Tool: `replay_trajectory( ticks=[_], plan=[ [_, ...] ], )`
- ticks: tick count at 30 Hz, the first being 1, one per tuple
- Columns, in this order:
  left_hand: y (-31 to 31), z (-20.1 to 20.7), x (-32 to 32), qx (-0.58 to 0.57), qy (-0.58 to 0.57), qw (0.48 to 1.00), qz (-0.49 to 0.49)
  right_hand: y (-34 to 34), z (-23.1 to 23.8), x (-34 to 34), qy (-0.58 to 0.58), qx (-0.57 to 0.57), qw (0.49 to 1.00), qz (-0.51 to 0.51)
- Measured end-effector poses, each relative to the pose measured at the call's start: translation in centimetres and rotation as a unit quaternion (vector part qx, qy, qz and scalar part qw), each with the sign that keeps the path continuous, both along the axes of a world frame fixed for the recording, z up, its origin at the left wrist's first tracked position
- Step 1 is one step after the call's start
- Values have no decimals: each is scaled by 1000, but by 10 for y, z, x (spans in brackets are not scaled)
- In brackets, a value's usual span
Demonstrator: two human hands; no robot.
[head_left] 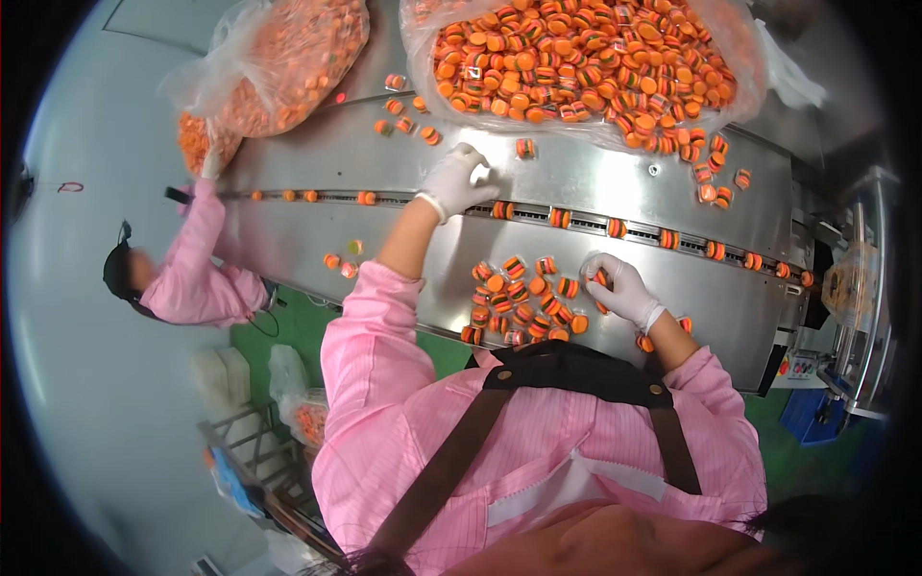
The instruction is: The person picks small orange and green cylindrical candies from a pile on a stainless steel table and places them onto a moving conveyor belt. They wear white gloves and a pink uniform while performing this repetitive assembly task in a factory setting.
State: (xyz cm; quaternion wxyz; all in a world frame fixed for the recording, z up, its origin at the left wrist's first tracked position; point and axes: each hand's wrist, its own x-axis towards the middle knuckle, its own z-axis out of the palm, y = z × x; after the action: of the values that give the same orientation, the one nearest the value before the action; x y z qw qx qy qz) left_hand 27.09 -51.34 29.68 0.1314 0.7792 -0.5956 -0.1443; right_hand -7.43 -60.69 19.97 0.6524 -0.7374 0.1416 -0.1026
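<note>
My left hand point(459, 182), in a white glove, is over the far edge of the conveyor track point(384, 200). Its fingers are curled and point away from me; whatever they hold is hidden. My right hand point(622, 291), gloved too, curls round a wrapped burger-shaped candy point(602, 278) at the right side of a loose pile of candies point(523, 305). These are orange with red, green and dark layers, in clear wrappers. Single candies sit spaced along the track, among them one candy point(560, 218) between my two hands.
A large open clear bag point(586, 72) of candies lies across the table's far side, with loose candies spilled by it. Another full bag point(298, 67) is at the far left, where a co-worker point(197, 259) in pink reaches in. Metal machinery point(860, 288) stands at the right.
</note>
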Motion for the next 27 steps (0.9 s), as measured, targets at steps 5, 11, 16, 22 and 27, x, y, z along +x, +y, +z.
replay_trajectory(
  ticks=[5, 11, 16, 22, 27],
  plan=[
    [-85, -18, -38, 115, -40, 980, 155, -1, 0, -3, 18, 16, 1000, -3],
    [-120, -36, -50, 221, -16, 961, 169, -1, 5, 0, -5, 22, 1000, -13],
    [-91, -35, -35, 184, 84, 974, 103, -2, 10, 1, -9, 61, 998, -14],
    [-20, -49, -24, -55, 520, 806, 276, -2, 11, 0, 1, 26, 999, -23],
    [4, -63, -44, 60, 440, 830, 339, -3, 3, -1, 7, 44, 999, -17]
  ],
)
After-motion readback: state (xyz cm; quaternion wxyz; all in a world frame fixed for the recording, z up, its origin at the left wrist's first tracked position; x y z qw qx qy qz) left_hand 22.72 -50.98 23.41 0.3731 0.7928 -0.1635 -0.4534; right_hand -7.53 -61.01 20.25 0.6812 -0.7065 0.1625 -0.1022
